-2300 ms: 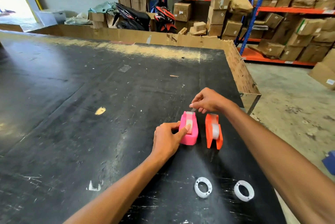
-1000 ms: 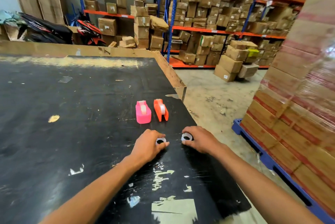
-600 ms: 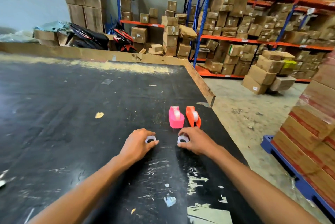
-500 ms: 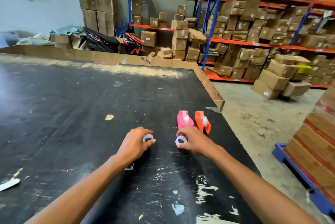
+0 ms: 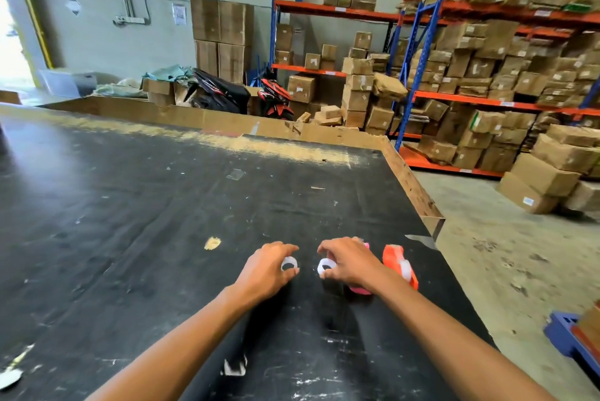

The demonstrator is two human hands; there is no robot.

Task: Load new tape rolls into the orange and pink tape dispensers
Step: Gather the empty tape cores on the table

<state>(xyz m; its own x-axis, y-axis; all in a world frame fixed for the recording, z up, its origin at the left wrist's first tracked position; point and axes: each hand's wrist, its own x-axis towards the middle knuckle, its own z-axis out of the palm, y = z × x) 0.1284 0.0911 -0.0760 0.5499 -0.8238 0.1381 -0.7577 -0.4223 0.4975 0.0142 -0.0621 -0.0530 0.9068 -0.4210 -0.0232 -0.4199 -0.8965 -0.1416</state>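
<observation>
Head view: rings (image 5: 289,265) within fingertips (image 5: 293,272).

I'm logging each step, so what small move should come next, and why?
Probably set both white rings down clear of the dispensers. The left hand holds one white ring and the right hand another, while the orange dispenser already shows a white roll; the pink dispenser is mostly hidden behind the right hand.

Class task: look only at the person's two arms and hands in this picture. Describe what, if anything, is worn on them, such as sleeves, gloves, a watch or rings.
Both forearms are bare up to the picture's lower edge: no sleeve shows. The left hand and right hand wear no gloves. No watch, bracelet or ring can be seen on either.
</observation>
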